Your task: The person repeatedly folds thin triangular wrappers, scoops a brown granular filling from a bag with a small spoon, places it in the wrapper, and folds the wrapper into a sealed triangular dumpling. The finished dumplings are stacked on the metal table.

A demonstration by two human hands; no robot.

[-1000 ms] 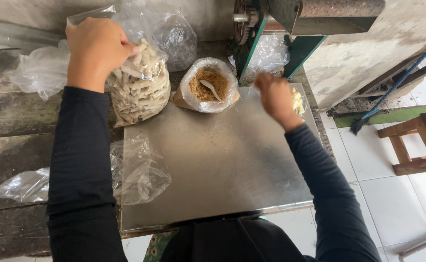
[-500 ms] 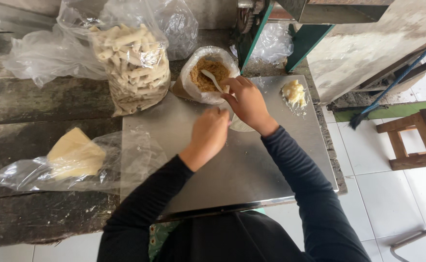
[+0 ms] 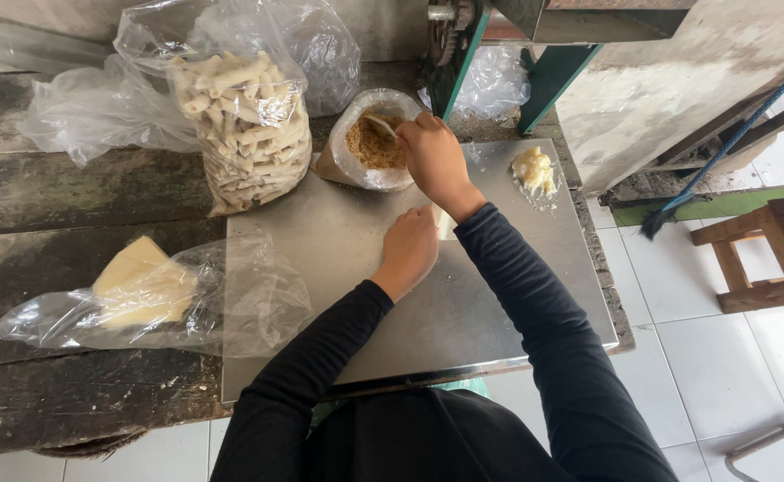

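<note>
My right hand (image 3: 434,158), upper centre of frame, fingers closed on a spoon (image 3: 381,126) in the bag of brown crumbs (image 3: 369,143). Left hand (image 3: 410,250) rests flat, open, on a pale sheet (image 3: 445,223) on the steel desk (image 3: 338,241), mid-frame.

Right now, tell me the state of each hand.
Left hand: flat on the pale sheet, holding nothing.
Right hand: closed on the spoon in the filling bag.
</note>
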